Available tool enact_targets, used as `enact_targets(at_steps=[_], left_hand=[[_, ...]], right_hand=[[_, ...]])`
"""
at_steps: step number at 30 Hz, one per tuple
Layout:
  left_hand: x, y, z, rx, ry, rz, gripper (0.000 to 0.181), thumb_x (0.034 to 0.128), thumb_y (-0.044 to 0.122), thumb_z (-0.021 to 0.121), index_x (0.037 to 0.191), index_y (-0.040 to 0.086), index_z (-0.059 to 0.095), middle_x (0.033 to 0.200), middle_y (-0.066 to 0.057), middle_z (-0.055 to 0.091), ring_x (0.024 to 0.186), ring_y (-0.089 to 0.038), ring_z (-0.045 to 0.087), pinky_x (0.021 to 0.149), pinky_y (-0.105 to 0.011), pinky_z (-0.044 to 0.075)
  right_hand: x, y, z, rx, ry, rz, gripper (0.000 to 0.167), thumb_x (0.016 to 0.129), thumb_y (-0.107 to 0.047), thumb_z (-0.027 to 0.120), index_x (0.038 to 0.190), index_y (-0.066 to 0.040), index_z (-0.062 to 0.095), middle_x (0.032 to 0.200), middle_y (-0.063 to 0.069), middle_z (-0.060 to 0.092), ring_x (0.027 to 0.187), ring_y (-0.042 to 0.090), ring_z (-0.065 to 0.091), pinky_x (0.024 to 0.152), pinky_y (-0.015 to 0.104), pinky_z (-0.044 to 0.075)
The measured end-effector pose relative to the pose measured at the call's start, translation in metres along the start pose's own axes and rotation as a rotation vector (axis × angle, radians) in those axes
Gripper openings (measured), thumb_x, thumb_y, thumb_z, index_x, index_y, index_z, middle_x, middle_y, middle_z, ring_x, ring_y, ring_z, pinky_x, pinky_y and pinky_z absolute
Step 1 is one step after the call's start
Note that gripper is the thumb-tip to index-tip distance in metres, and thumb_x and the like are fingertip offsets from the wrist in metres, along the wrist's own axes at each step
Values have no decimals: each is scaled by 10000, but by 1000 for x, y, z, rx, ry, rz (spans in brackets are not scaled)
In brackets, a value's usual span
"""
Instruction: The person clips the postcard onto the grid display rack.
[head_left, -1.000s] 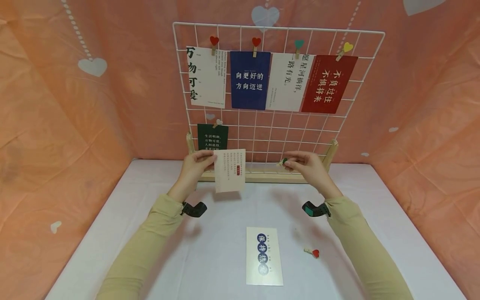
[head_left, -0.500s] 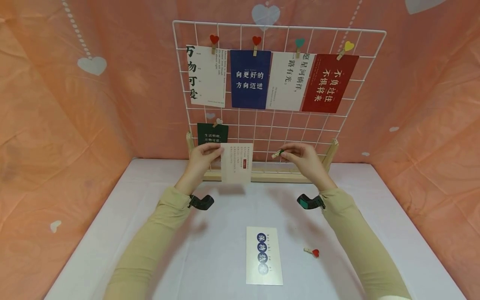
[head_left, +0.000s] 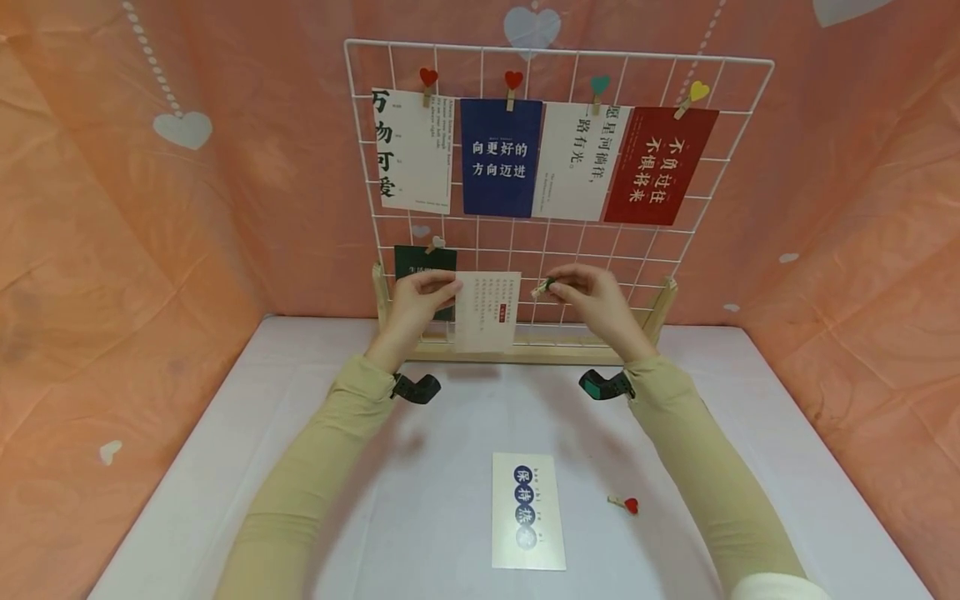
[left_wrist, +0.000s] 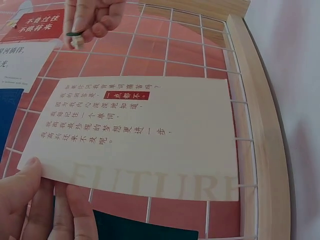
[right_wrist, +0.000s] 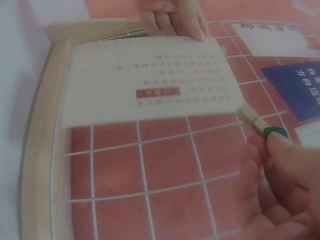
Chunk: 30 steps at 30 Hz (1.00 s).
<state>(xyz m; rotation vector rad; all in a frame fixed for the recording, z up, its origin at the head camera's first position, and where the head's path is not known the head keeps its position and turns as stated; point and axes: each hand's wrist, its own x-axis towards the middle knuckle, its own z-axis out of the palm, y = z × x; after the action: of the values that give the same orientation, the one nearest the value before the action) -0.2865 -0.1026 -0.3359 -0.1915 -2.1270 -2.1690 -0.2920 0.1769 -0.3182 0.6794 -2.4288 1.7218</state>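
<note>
In the head view my left hand (head_left: 420, 310) pinches a cream card (head_left: 486, 312) by its left edge, thumb in front. The card, printed with small text and a red block, is held upright before the white wire grid (head_left: 570, 242). My right hand (head_left: 594, 302) pinches a small wooden clothespin (right_wrist: 253, 119) with a dark green end between thumb and fingertips. In the right wrist view its tip appears close to the card's corner; whether they touch I cannot tell. A dark green card (head_left: 420, 258), partly hidden by my left hand, hangs on the grid behind.
Along the grid's top hang a white card (head_left: 416, 158), a blue card (head_left: 500, 187), another white card (head_left: 577, 187) and a red card (head_left: 660, 167), each under a heart clothespin. On the table lie a white card (head_left: 540, 533) and a red-heart clothespin (head_left: 624, 504).
My left hand has carried the cream card up and to the right, nearer the grid's middle. My right hand has moved up and left with the clothespin, closing the gap between them.
</note>
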Motion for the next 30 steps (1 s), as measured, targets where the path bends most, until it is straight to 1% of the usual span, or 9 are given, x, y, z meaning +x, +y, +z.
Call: enact_targets(at_steps=[2,5,7,10,14,17,21,23,30], left_hand=[[1,0,1,9,1,7,275,896,112,677,1143,-8,661,1087,-114,648,979,-185,631,877,-325,531],[3,0,3,22,5,33,274,900,120,675,1143,-5,664,1089,-117,658,975,-193,638,870,-322,534],[5,0,5,32,14,52,274,899,130,678,1138,-3,667,1087,-117,661,968,-198,642,863,-323,537],[8,0,7,40,29,68,275,899,143,680,1135,4,671,1088,-110,660,960,-198,639,856,-331,539],[11,-1,9,25,44,67,281,900,142,677,1142,0,668,1100,-115,654,969,-203,627,853,-324,537],[13,-1,10,5,53,66,281,897,136,680,1139,-6,667,1099,-121,652,975,-202,622,856,-315,534],[17,-2,11,-12,60,68,273,892,125,683,1131,-8,670,1080,-111,656,982,-185,620,868,-304,530],[18,-2,11,-19,63,74,266,890,113,684,1124,-13,672,1065,-108,661,979,-180,622,869,-297,529],[20,2,14,-19,60,94,255,891,86,682,1120,-26,671,1051,-102,662,978,-184,621,874,-289,525]], right_hand=[[4,-2,2,0,1,-7,232,946,-65,595,1153,33,629,1070,190,657,971,264,648,869,364,533],[9,-6,4,-11,17,-6,225,947,-76,597,1147,19,634,1057,172,659,943,228,646,849,364,538],[12,-10,5,-10,31,-4,220,948,-80,598,1144,13,635,1050,161,655,951,280,629,837,358,538],[15,-16,7,-24,53,-9,219,949,-90,602,1142,6,638,1055,150,647,966,335,603,848,398,524],[19,-22,9,-45,57,-20,219,950,-100,602,1140,2,643,1070,143,647,980,331,603,873,473,497],[23,-25,10,-52,57,-26,224,947,-106,605,1142,-3,644,1068,129,649,981,308,617,887,450,502],[29,-28,11,-31,68,-33,229,943,-98,608,1148,-1,645,1069,129,646,994,343,604,893,387,514],[31,-29,12,-25,77,-31,227,941,-85,610,1149,-2,647,1071,134,643,999,356,596,889,374,518],[38,-32,16,-93,137,-57,204,931,-60,622,1121,-7,672,1037,143,649,932,323,608,810,343,532]])
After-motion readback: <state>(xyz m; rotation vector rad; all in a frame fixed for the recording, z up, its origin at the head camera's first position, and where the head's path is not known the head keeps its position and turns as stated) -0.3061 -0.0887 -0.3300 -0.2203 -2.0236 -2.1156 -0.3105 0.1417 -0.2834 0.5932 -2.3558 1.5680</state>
